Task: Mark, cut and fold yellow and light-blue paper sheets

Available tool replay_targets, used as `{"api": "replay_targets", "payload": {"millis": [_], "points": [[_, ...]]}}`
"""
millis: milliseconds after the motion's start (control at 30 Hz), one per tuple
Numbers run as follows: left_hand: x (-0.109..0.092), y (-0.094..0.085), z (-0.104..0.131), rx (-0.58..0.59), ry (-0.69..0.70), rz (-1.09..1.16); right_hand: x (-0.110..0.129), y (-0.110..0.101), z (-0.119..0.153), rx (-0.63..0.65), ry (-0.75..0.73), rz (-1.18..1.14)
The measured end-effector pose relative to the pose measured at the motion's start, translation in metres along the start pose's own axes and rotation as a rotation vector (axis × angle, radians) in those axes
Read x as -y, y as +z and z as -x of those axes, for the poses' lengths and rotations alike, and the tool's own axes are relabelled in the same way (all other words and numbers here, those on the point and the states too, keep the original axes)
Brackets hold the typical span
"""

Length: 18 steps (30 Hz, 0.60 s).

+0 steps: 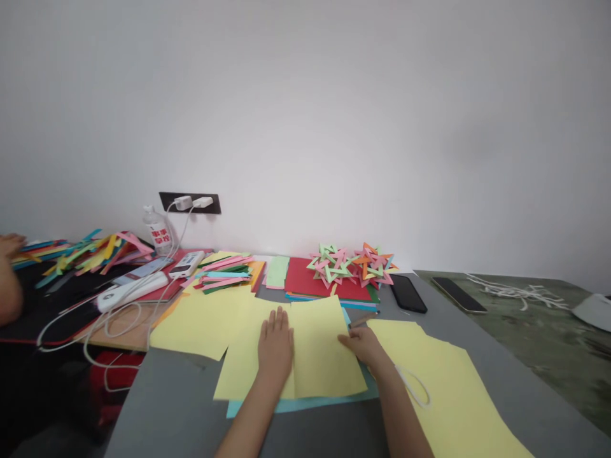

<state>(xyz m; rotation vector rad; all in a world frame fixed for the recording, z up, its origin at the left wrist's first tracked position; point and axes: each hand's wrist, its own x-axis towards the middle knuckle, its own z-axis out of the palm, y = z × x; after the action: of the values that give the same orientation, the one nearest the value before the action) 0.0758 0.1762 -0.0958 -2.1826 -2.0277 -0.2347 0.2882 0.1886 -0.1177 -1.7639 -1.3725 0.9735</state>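
A creased yellow sheet [324,353] lies in the middle of the grey table [329,427], over a light blue sheet [305,404]. My left hand [275,346] rests flat on its left half, beside the crease, fingers stretched out. At the sheet's right edge is my right hand [365,345], its fingers bent together; whether they grip the edge or something else is too small to tell. Just above that hand lies a thin pen-like stick [365,319]. More yellow sheets lie at the left [198,321] and at the right [443,388], partly under my right forearm.
Folded paper stars [331,264] sit on red paper [298,280] at the back. A black phone [408,294] is right of them. Paper strips [226,273], white cables [114,315] and a bottle [158,230] stand left. Another person's hand [10,245] shows at far left.
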Motion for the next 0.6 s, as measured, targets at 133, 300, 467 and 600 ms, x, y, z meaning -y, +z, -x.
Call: {"api": "replay_targets", "payload": {"millis": [133, 300, 467, 600], "points": [[-0.001, 0.005, 0.006, 0.025, 0.032, -0.001, -0.002, -0.005, -0.003, -0.104, -0.081, 0.121], [0.004, 0.01, 0.008, 0.007, 0.078, 0.025, 0.001, -0.01, 0.001, -0.072, 0.015, 0.086], [0.004, 0.01, 0.008, 0.022, 0.07, 0.041, 0.0, -0.008, 0.002, -0.025, 0.053, 0.038], [0.004, 0.011, 0.008, 0.022, 0.069, 0.048, -0.002, -0.01, 0.002, 0.041, 0.097, -0.062]]}}
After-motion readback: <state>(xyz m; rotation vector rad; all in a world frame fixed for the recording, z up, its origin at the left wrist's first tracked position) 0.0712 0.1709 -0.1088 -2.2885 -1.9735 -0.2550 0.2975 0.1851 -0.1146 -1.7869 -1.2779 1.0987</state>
